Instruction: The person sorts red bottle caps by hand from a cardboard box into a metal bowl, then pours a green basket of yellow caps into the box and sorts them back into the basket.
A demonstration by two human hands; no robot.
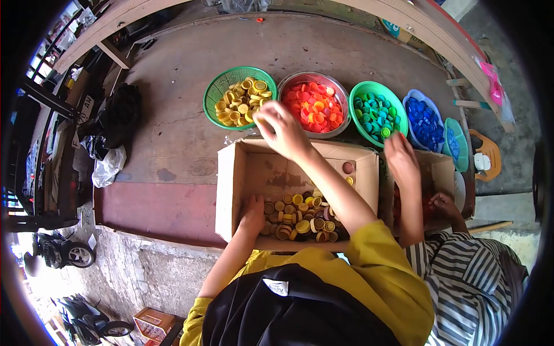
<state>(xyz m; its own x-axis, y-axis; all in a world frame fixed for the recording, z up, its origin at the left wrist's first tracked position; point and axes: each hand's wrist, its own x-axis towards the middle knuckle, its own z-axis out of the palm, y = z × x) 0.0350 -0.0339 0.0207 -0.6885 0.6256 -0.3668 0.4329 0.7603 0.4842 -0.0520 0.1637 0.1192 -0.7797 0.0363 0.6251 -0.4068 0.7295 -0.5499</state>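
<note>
My left hand (252,214) is inside a cardboard box (228,190), by its left wall and at the edge of a heap of yellow and brown bottle caps (300,214). Its fingers are too bunched and small to show if they hold anything. My right hand (281,128) is raised over the box's far edge, beside a green basket (212,92) of yellow bottle caps (242,102). Its fingers are bent together at the basket's near right side, and what they hold, if anything, blends with the yellow caps.
Right of the basket stand a metal bowl (347,115) of red and orange caps, a green basin (360,86) of green caps and a blue basket (415,94) of blue caps. A co-worker's hands (399,153) are near the basin and in a second box (441,167).
</note>
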